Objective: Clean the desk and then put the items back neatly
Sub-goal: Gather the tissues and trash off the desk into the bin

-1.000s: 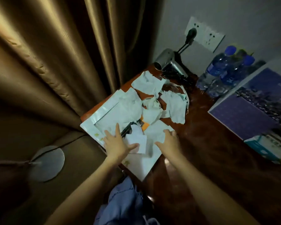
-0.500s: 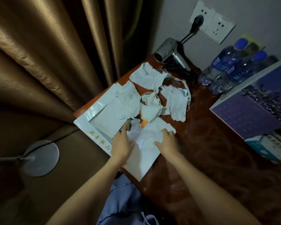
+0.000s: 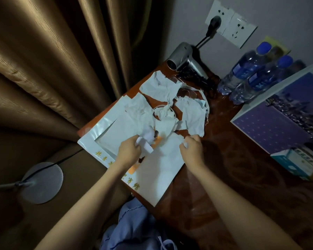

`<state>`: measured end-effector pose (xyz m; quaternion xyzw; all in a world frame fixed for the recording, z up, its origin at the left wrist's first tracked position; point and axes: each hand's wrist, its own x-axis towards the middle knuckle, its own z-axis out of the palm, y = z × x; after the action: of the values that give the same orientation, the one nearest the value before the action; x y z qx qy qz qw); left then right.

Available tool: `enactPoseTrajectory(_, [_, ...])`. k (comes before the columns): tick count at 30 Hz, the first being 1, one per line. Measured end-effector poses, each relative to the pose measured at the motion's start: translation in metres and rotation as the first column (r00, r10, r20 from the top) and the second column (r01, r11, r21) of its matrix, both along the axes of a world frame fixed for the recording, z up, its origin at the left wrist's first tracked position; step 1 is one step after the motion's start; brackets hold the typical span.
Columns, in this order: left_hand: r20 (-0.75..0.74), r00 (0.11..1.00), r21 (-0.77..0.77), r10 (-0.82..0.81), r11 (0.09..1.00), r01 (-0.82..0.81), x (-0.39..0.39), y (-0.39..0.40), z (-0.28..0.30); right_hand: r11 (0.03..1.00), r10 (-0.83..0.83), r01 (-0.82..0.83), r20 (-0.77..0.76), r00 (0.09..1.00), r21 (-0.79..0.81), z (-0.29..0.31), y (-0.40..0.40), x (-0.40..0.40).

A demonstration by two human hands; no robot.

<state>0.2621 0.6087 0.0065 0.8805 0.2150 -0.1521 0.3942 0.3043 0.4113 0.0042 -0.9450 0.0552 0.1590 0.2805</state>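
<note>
Fingers: left hand (image 3: 129,152) pinches paper scrap (image 3: 146,143) | right hand (image 3: 192,150) grips tissue (image 3: 185,144)

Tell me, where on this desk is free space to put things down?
Bare wood lies right of the right hand, between the white sheet and the purple board. Crowded: crumpled tissues, hair dryer, water bottles.

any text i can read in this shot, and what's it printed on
White folder, gold Chinese characters along its near edge: "共青" reads, the next ones are hidden under the left forearm, and those near are too blurred.
Water bottles, blue labels: white print, too blurred to read.
Teal box: print too small to read.
Purple poster: no legible text.
</note>
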Motion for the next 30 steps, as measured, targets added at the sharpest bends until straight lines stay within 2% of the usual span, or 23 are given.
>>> enactPoseTrajectory(7, [-0.042, 0.999, 0.104, 0.000, 0.995, 0.005, 0.034, 0.026, 0.017, 0.980, 0.199, -0.198, 0.075, 0.977, -0.021, 0.012, 0.025, 0.052])
enactPoseTrajectory(10, [-0.044, 0.999, 0.132, 0.017, 0.991, -0.011, 0.047, 0.029, 0.015, 0.952, 0.298, -0.298, -0.014, 0.954, -0.072, 0.008, 0.035, 0.065])
enactPoseTrajectory(14, [-0.108, 0.993, 0.109, -0.046, 0.992, 0.058, 0.063, 0.026, 0.012, 0.889, 0.414, -0.433, -0.140, 0.899, -0.147, -0.004, 0.044, 0.075])
enactPoseTrajectory(19, [-0.129, 0.989, 0.161, -0.076, 0.982, 0.096, 0.079, 0.019, -0.005, 0.918, 0.369, -0.384, -0.142, 0.919, -0.101, -0.021, 0.044, 0.076])
enactPoseTrajectory(26, [-0.158, 0.985, 0.161, -0.066, 0.983, 0.091, 0.093, 0.013, -0.017, 0.956, 0.289, -0.274, -0.163, 0.943, 0.110, -0.026, 0.045, 0.073])
enactPoseTrajectory(30, [-0.140, 0.988, 0.194, -0.065, 0.977, 0.091, 0.094, 0.015, -0.023, 0.957, 0.282, -0.267, -0.154, 0.947, 0.111, -0.029, 0.043, 0.074])
